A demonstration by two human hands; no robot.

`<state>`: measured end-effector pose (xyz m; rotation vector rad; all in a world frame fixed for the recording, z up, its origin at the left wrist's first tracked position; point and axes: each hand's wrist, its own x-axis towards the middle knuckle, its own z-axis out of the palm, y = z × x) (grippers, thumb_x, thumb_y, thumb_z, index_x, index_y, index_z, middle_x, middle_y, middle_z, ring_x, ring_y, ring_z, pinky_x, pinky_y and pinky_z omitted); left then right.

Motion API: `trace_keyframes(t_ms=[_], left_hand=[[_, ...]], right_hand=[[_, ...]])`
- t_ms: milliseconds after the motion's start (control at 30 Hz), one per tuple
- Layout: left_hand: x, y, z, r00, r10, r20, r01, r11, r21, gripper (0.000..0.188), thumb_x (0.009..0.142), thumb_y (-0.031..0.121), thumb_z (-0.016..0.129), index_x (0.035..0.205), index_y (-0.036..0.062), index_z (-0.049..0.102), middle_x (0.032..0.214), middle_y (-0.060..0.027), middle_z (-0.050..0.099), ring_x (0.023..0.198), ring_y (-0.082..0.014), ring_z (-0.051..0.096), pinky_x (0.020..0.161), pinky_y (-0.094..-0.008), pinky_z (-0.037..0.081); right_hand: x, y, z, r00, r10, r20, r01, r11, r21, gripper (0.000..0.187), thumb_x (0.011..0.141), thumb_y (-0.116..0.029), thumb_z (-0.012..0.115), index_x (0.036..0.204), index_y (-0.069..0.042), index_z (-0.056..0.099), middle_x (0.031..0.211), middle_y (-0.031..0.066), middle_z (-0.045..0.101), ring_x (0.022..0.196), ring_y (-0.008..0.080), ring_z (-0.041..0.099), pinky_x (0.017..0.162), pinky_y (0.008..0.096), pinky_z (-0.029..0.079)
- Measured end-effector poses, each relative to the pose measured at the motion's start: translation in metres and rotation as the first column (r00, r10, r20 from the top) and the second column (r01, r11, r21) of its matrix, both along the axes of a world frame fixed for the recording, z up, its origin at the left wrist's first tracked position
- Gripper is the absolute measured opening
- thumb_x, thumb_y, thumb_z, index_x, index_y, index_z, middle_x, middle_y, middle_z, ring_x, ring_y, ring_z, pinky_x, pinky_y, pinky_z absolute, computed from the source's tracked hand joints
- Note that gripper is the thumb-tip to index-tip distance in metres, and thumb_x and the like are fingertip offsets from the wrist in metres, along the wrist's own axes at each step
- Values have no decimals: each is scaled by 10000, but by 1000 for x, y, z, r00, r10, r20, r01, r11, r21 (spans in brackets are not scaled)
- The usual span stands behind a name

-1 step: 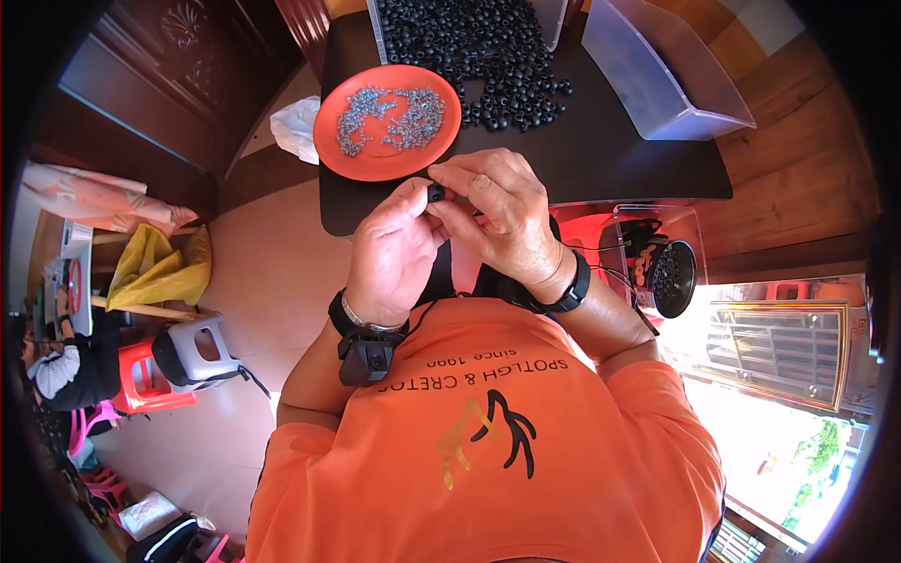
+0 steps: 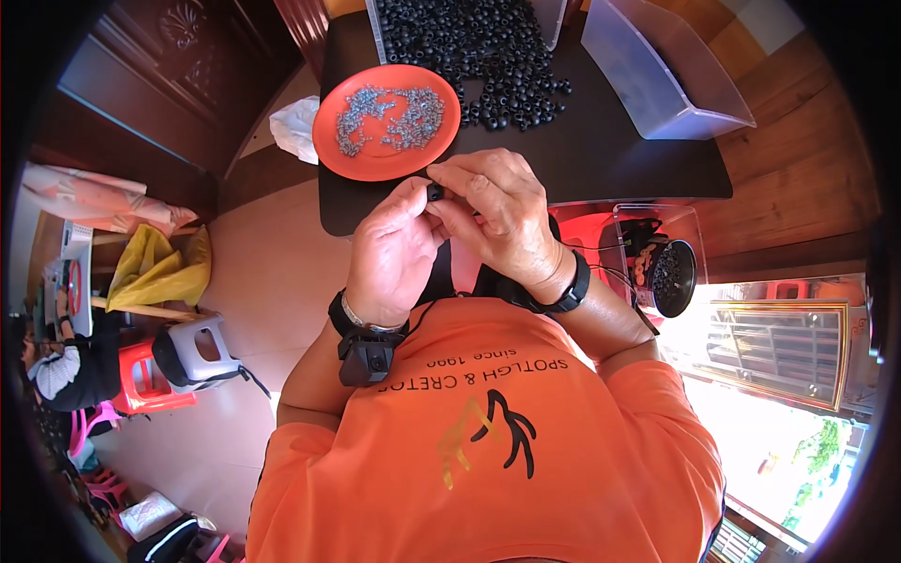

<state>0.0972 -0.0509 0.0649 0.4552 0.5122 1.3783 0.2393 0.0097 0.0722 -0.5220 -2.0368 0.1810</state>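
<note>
Just off the near edge of the black table (image 2: 619,174), both hands meet around a small black rounded piece (image 2: 435,192). My left hand (image 2: 387,249), palm up, pinches it at the fingertips. The thumb and fingers of my right hand (image 2: 502,211) close on the same piece from the other side. Fingers cover most of it, and whether a smaller part sits in it is too small to tell. Beyond my hands is an orange-red plate (image 2: 374,169) with small silvery metal bits (image 2: 413,122) in two heaps. Many similar black hollow pieces (image 2: 511,94) lie spilled behind it.
A clear bin (image 2: 378,33) lies at the table's back, black pieces pouring from it. Another translucent bin (image 2: 648,94) stands at the right. Below the table edge, a clear box (image 2: 696,225) holds a black bowl (image 2: 690,296). Stools (image 2: 155,385) and a seated person (image 2: 70,361) are at left.
</note>
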Motion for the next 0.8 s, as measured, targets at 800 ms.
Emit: trace_keyframes(t_ms=[800], left_hand=[[-18, 0, -12, 1000, -31, -6, 30, 997, -77, 297, 972, 243, 449, 1133, 14, 547, 1068, -119, 604, 1023, -243, 582, 897, -347, 436]], right_hand=[[141, 161, 95, 612, -774, 162, 728, 632, 266, 299, 816, -210, 637, 1103, -139, 677, 1009, 73, 669, 896, 267, 642, 779, 364, 511]])
